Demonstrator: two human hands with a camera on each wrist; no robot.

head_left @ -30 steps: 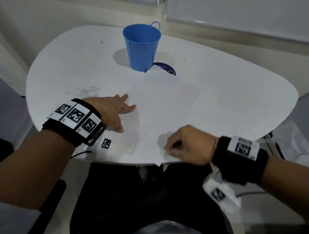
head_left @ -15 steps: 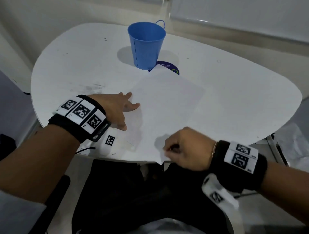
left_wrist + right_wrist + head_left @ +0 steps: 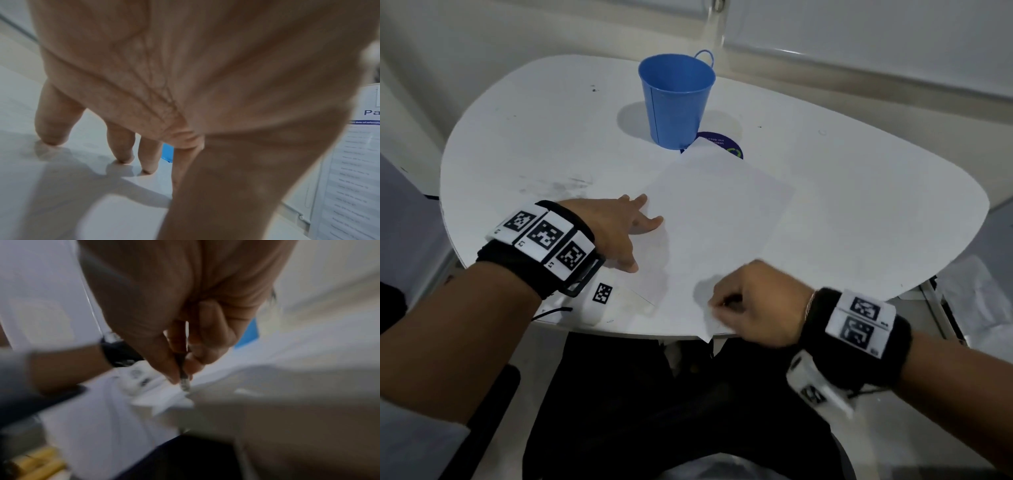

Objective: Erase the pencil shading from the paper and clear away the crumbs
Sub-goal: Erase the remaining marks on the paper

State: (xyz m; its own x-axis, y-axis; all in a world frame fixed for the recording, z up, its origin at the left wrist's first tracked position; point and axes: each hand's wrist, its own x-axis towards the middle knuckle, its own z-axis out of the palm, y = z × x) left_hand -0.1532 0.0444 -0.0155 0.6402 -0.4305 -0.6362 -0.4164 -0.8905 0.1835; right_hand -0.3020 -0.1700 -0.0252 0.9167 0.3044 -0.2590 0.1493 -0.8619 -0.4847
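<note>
Wide bare room is offered on the right half of the white table (image 3: 876, 219), and more along its far left. The middle far side is blocked by the upright blue bucket (image 3: 676, 102), set just beyond the far corner of the paper (image 3: 715, 222). The paper's left edge is occupied by the left hand (image 3: 616, 233), fingertips planted on the surface. The near edge is taken by the right hand (image 3: 753, 308), closed around a thin dark tool at the paper's near corner. Between the two hands, an open lane across the sheet is left.
</note>
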